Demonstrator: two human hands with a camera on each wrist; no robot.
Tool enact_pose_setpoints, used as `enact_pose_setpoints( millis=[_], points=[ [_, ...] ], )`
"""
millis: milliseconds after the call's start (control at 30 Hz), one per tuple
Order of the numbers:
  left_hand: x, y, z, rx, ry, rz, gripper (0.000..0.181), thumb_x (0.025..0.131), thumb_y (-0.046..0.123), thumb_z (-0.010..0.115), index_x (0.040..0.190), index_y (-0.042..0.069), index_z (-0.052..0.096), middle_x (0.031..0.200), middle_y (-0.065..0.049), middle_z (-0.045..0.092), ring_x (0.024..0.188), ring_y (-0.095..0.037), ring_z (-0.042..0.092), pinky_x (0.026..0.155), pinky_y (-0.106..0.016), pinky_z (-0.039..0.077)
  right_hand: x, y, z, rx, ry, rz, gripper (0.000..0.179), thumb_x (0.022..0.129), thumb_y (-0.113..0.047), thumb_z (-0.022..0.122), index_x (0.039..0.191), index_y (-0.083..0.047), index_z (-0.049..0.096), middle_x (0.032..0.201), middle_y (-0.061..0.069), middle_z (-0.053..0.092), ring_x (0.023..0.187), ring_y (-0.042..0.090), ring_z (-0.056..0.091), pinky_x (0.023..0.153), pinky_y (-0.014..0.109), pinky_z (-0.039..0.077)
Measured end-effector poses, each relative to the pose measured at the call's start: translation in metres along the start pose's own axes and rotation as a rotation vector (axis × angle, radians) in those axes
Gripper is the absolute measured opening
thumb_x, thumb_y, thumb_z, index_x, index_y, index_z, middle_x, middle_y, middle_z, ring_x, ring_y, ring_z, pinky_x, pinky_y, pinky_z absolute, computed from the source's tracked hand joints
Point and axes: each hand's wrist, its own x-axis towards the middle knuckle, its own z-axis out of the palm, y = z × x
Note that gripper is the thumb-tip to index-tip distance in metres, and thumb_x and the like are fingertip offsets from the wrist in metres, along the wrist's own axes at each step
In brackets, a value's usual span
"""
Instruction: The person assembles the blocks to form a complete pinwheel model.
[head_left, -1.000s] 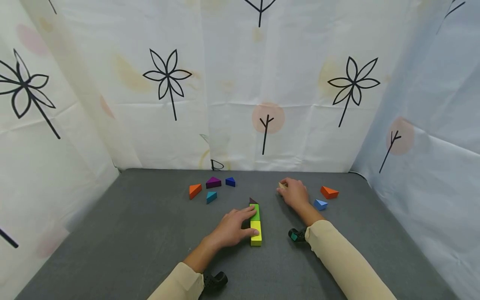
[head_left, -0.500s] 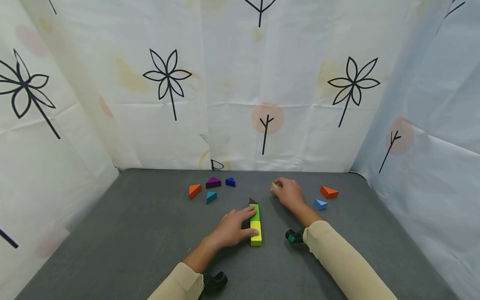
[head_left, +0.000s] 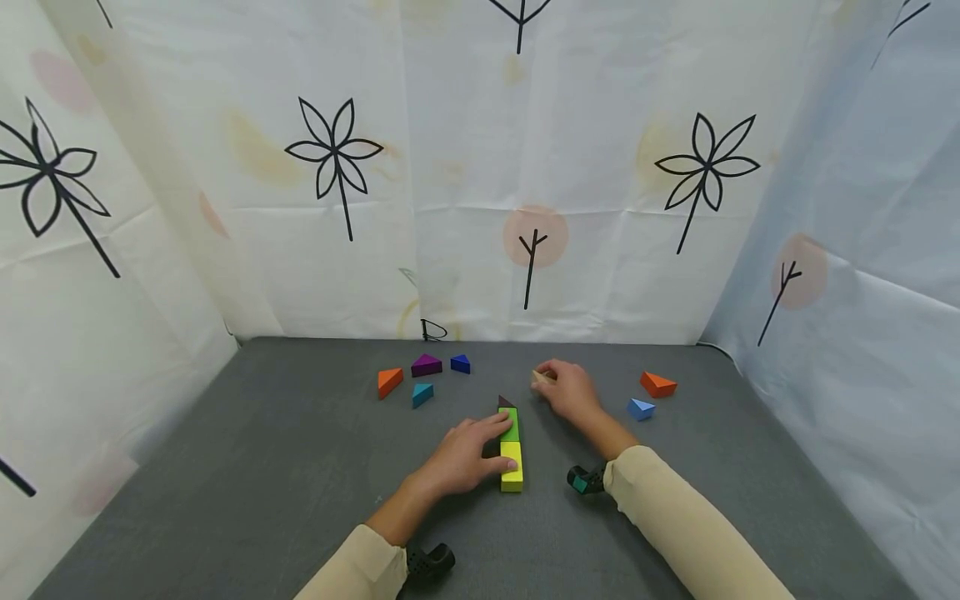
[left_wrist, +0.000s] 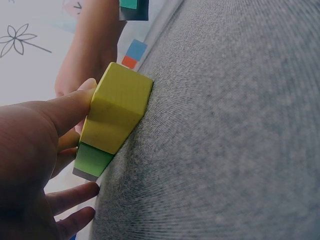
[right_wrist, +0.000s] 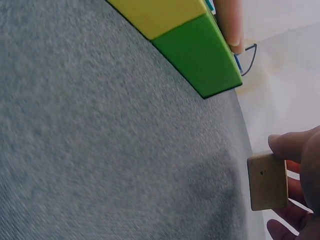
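Note:
In the head view a yellow block [head_left: 512,475] and a green block [head_left: 512,432] lie end to end in a row. A small dark brown triangular block [head_left: 506,402] sits at the green one's far end. My left hand [head_left: 461,457] rests on this row, thumb on the yellow block, fingers stretched out over the green. Beyond and to the right, my right hand [head_left: 570,392] pinches a plain wooden block [right_wrist: 267,182] between thumb and fingers. The right wrist view has that block's square face towards me, a gap away from the green block.
Orange [head_left: 389,382], purple [head_left: 427,365], dark blue [head_left: 461,364] and teal [head_left: 423,395] triangular blocks lie at the back left of the grey table [head_left: 262,467]. Another orange block [head_left: 658,384] and a light blue block [head_left: 641,408] lie right of my right hand. Patterned cloth [head_left: 465,167] surrounds the table's back and sides.
My right hand has moved left with the wooden block, closer to the far end of the row. The left hand and the blocks on the table have stayed put.

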Motion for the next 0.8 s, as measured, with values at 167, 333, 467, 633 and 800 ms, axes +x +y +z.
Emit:
enact_pose_setpoints(
  millis=[167,333,467,633,800],
  points=[
    [0.000,0.000,0.000,0.002,0.000,0.003,0.066,0.090,0.049,0.065,0.147,0.022,0.046,0.153,0.007,0.037,0.129,-0.029,0.042,0.103,-0.056,0.031,-0.002,-0.003,0.003,0.012,-0.013,-0.031,0.029,0.089,-0.020,0.073,0.114,-0.006,0.069,0.106,0.013,0.067,0.090,0.029,0.060,0.077,0.046,0.047],
    [0.001,-0.001,0.000,0.003,-0.005,0.002,0.066,0.090,0.050,0.064,0.147,0.022,0.046,0.153,0.007,0.037,0.129,-0.029,0.042,0.103,-0.057,0.031,-0.004,-0.006,0.006,0.042,-0.026,-0.042,0.028,0.089,-0.020,0.073,0.113,-0.006,0.069,0.105,0.012,0.067,0.088,0.027,0.059,0.075,0.045,0.047],
    [0.001,-0.001,0.000,0.002,-0.008,0.001,0.066,0.090,0.050,0.064,0.147,0.022,0.046,0.153,0.007,0.037,0.129,-0.028,0.042,0.103,-0.056,0.031,-0.005,-0.009,0.008,0.072,-0.034,-0.032,0.028,0.088,-0.019,0.074,0.112,-0.007,0.069,0.104,0.011,0.067,0.086,0.026,0.060,0.074,0.044,0.048],
    [0.000,-0.001,-0.001,-0.007,-0.012,0.001,0.066,0.090,0.050,0.064,0.147,0.022,0.046,0.153,0.007,0.037,0.129,-0.028,0.043,0.102,-0.056,0.031,-0.006,-0.011,0.012,0.086,-0.050,-0.030,0.027,0.088,-0.019,0.074,0.112,-0.008,0.070,0.105,0.010,0.068,0.087,0.025,0.061,0.075,0.044,0.049],
    [0.000,-0.001,-0.001,-0.003,-0.009,0.007,0.066,0.090,0.049,0.064,0.147,0.022,0.045,0.153,0.007,0.037,0.128,-0.028,0.043,0.102,-0.056,0.032,-0.006,-0.012,0.015,0.092,-0.063,-0.038,0.026,0.088,-0.019,0.074,0.112,-0.009,0.070,0.105,0.010,0.068,0.089,0.026,0.061,0.076,0.044,0.049]
  ],
)
